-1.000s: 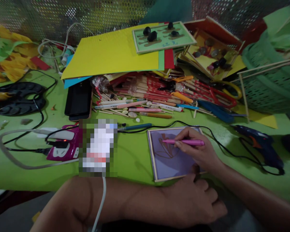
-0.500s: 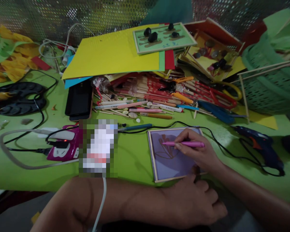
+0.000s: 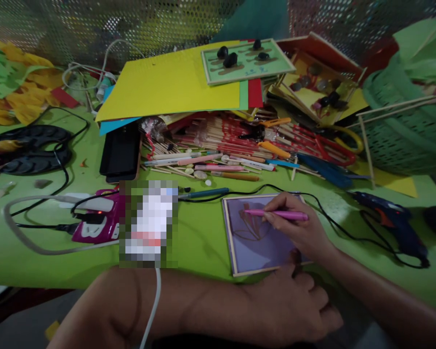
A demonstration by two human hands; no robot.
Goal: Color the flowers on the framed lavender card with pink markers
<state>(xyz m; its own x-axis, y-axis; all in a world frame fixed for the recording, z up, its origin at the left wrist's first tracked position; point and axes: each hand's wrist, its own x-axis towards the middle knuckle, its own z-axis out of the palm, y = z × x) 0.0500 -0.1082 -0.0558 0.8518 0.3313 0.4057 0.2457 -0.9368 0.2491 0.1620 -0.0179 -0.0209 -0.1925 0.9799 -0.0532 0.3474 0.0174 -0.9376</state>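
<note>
Pink marker: pinched in right hand, axis nine-to-three o'clock, tip toward nine
Purple panel: beneath tip, right hand nearer
Left hand: panel's five o'clock, curled, hold unclear

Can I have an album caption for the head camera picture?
The right hand holds a pink pen to a framed purple sheet.

Perforated panel across top of frame; green tabletop through middle; grey floor lower left; dim light.

Left hand, right hand bare; forearms bare, left crossed by dark curved lines
</note>
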